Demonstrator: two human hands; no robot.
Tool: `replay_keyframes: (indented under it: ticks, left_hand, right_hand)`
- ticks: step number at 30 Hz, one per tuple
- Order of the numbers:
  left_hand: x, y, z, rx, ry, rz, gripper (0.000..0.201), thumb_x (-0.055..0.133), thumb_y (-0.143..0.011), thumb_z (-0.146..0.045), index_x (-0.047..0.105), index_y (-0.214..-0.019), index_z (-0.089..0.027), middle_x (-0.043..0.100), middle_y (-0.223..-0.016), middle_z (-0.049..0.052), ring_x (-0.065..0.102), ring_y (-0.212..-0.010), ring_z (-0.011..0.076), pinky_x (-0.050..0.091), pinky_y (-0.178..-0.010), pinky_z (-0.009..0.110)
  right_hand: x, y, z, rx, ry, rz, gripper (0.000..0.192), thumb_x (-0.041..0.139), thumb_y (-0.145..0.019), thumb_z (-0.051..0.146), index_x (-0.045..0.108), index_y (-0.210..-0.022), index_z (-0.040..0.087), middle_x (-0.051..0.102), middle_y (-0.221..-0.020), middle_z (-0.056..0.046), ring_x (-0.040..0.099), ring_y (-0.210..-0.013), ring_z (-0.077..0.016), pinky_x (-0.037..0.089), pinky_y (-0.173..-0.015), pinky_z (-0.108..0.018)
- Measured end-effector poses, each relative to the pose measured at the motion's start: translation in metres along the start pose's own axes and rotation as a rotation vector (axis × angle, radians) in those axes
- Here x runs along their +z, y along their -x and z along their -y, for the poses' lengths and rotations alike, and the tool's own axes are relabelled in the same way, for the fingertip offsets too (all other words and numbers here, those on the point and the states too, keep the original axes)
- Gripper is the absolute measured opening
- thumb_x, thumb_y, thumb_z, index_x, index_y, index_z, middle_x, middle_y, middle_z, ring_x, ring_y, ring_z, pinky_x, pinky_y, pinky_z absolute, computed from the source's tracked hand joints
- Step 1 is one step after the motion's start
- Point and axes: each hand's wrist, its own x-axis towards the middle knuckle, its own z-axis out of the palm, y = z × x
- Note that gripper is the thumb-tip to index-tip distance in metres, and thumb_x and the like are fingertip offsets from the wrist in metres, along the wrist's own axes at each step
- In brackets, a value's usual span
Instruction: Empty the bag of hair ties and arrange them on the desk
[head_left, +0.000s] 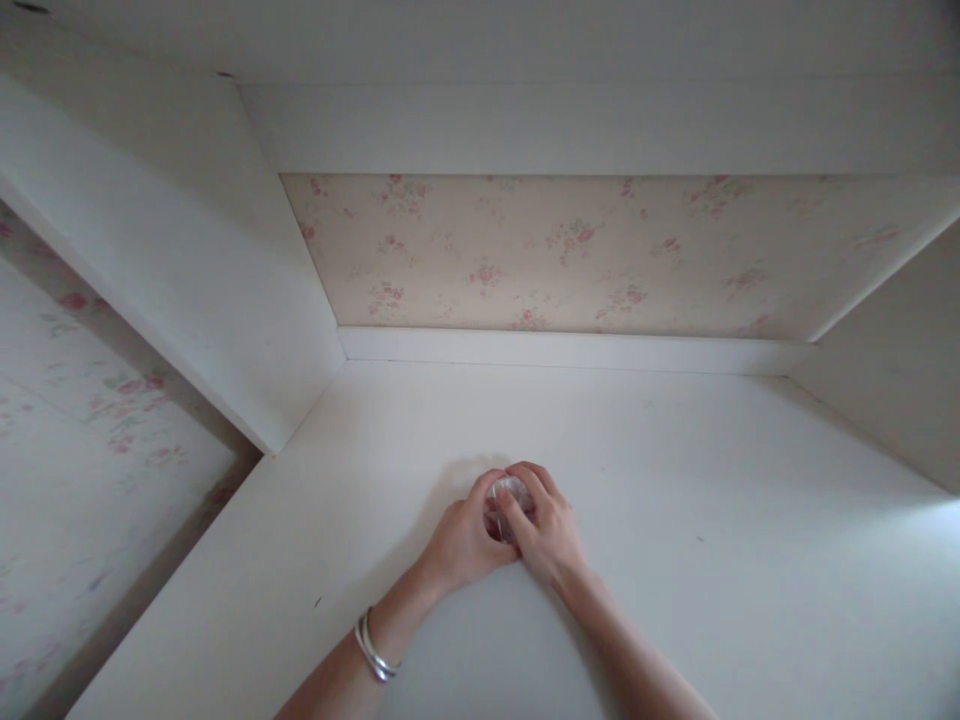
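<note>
A small round clear container (pixel 493 518) with something reddish-brown inside sits between my hands, low over or on the white desk top. Its upper side looks shiny, like clear plastic. Around its left side curls my left hand (pixel 463 542), with the thumb along the near edge. My right hand (pixel 553 528) grips it from the right, fingers over the far edge and thumb lying across the top. The fingers hide much of the container, and I cannot tell whether it touches the desk. A silver bangle (pixel 373 648) circles my left wrist.
The white desk top (pixel 645 460) spreads around my hands, with a few small dark marks. White panels stand at left (pixel 225 290) and right (pixel 892 360). A white shelf (pixel 570 120) overhangs the back, before floral wallpaper (pixel 525 250).
</note>
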Motion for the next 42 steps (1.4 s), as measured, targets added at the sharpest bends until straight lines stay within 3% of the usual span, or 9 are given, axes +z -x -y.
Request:
replay_keyframes:
  ticks: [11, 19, 25, 29, 33, 37, 42]
  left_hand:
    - [0.0, -0.002, 0.001, -0.027, 0.103, 0.04, 0.08, 0.071, -0.06, -0.011, 0.037, -0.132, -0.021, 0.068, -0.092, 0.006, 0.065, -0.07, 0.0156, 0.046, -0.054, 0.02]
    - [-0.006, -0.002, -0.003, -0.044, 0.101, 0.03, 0.08, 0.075, -0.06, -0.018, 0.036, -0.129, -0.019, 0.068, -0.091, 0.008, 0.065, -0.067, 0.0154, 0.049, -0.055, 0.022]
    - [-0.009, -0.002, 0.0, -0.088, 0.161, -0.035, 0.086, 0.078, -0.058, -0.021, 0.032, -0.13, -0.02, 0.064, -0.098, 0.007, 0.062, -0.065, 0.0112, 0.047, -0.055, 0.02]
    - [-0.013, 0.0, -0.001, -0.122, 0.217, -0.092, 0.089, 0.077, -0.062, -0.025, 0.025, -0.134, -0.024, 0.061, -0.109, 0.01, 0.061, -0.065, 0.0096, 0.046, -0.054, 0.019]
    - [-0.035, -0.006, -0.005, -0.139, 0.159, -0.214, 0.09, 0.076, -0.064, -0.031, 0.021, -0.135, -0.027, 0.058, -0.115, 0.012, 0.061, -0.063, 0.0096, 0.048, -0.055, 0.021]
    - [-0.077, -0.023, -0.011, -0.095, -0.3, -0.419, 0.086, 0.074, -0.065, -0.033, 0.025, -0.135, -0.026, 0.058, -0.116, 0.01, 0.061, -0.063, 0.0108, 0.048, -0.058, 0.023]
    - [-0.132, -0.047, -0.021, -0.136, -0.846, -0.498, 0.081, 0.068, -0.07, -0.032, 0.025, -0.138, -0.023, 0.062, -0.11, 0.01, 0.063, -0.071, 0.0178, 0.047, -0.068, 0.029]
  right_hand:
    - [0.001, 0.002, -0.002, -0.015, -0.049, -0.037, 0.032, 0.04, -0.089, 0.041, 0.058, -0.111, 0.024, 0.057, -0.115, -0.006, 0.06, -0.092, -0.0182, 0.048, -0.083, -0.031]
    - [-0.01, -0.003, -0.01, -0.037, -0.068, -0.006, 0.041, 0.045, -0.087, 0.043, 0.056, -0.124, 0.029, 0.056, -0.126, -0.005, 0.056, -0.108, -0.0219, 0.047, -0.091, -0.035]
    - [-0.011, -0.011, -0.027, 0.19, -0.399, -0.166, 0.046, 0.048, -0.084, 0.051, 0.06, -0.115, 0.02, 0.062, -0.114, -0.01, 0.064, -0.085, -0.0196, 0.053, -0.076, -0.032]
    - [-0.008, -0.02, -0.038, 0.348, -0.671, -0.21, 0.054, 0.049, -0.081, 0.056, 0.059, -0.113, 0.014, 0.066, -0.102, -0.012, 0.065, -0.081, -0.0213, 0.055, -0.07, -0.033]
    - [-0.008, -0.023, -0.04, 0.359, -0.704, -0.179, 0.054, 0.051, -0.079, 0.059, 0.059, -0.11, 0.015, 0.067, -0.088, -0.009, 0.065, -0.076, -0.0204, 0.054, -0.068, -0.032]
    - [-0.007, -0.021, -0.04, 0.312, -0.571, -0.128, 0.055, 0.051, -0.078, 0.06, 0.06, -0.109, 0.016, 0.066, -0.074, -0.006, 0.065, -0.069, -0.0199, 0.053, -0.063, -0.031]
    - [-0.006, -0.022, -0.042, 0.307, -0.565, -0.106, 0.053, 0.049, -0.079, 0.06, 0.06, -0.109, 0.018, 0.066, -0.072, -0.004, 0.065, -0.065, -0.0183, 0.052, -0.063, -0.029]
